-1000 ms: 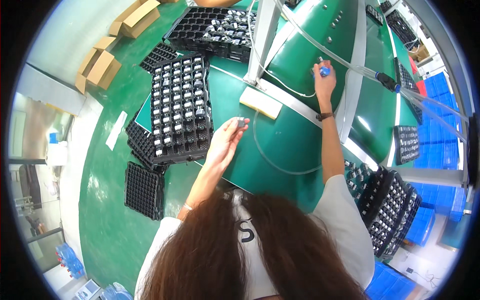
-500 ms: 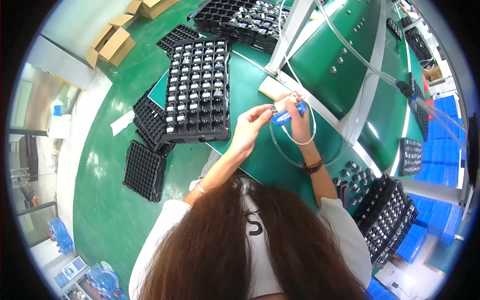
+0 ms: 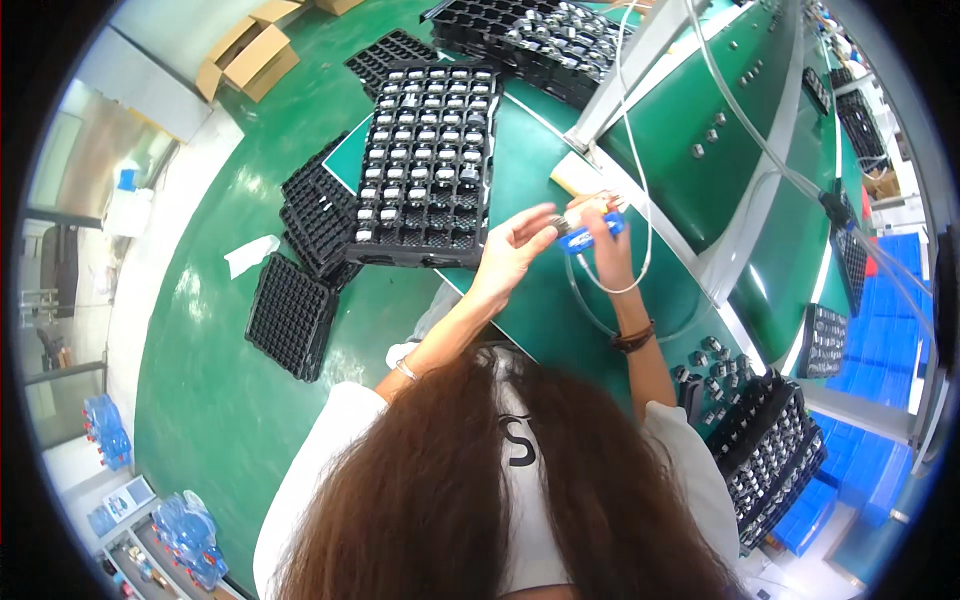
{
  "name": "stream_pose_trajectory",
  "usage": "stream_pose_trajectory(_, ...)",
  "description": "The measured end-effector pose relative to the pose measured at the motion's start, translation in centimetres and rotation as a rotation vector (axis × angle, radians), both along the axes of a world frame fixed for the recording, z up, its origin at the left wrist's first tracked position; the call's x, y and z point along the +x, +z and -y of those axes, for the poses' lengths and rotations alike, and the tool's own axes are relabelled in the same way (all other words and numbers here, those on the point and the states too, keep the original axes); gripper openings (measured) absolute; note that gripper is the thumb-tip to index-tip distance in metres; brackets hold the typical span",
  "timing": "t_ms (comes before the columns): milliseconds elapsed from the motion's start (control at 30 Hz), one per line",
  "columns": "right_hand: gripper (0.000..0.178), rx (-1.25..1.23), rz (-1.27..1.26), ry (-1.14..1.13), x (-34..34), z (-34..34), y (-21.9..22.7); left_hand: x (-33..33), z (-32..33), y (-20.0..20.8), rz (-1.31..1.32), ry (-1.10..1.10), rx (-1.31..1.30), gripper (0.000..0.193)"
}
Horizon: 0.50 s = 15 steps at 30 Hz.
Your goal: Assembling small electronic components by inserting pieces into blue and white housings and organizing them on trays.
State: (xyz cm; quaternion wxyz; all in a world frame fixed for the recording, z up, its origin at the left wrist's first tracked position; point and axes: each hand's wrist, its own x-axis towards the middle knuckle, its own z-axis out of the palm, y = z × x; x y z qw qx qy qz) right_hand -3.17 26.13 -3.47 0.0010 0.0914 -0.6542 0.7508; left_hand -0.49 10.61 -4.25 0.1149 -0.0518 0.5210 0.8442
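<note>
My right hand (image 3: pixel 606 232) is closed around a blue hand tool (image 3: pixel 590 235) with a thin pale tube attached. At the tool's left end sits a small metal part (image 3: pixel 562 226), blurred, its exact kind not clear. Close beside it is my left hand (image 3: pixel 518 246), thumb and index finger apart and slightly smeared by motion. Whether a fingertip still touches the part is hard to see. Left of that hand lies a black compartment tray (image 3: pixel 425 240) with rows of small metal parts and several bare pockets at its near end.
Black trays (image 3: pixel 290 315) are stacked at the left, below table height. Loose metal parts (image 3: pixel 715 375) lie at the right near another filled tray (image 3: pixel 770 450). A metal post (image 3: pixel 600 110) rises beyond my hands. Clear tubing (image 3: pixel 735 110) hangs at the right.
My left thumb and index finger, pinched at the metal part before, have spread apart. The tool stays in my right hand. The whole view has shifted slightly.
</note>
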Motion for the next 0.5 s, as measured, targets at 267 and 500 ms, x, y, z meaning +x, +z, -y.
stream_pose_trajectory(267,0.022,0.818,-0.098,-0.399,-4.2,-3.2,-0.7,-0.1,12.8,0.4,-0.526,0.452,-1.315,0.022)
stream_pose_trajectory(500,0.031,0.797,-0.194,-0.303,-4.2,-3.7,-0.9,0.0,18.3,0.1,-0.481,0.181,-1.366,0.016)
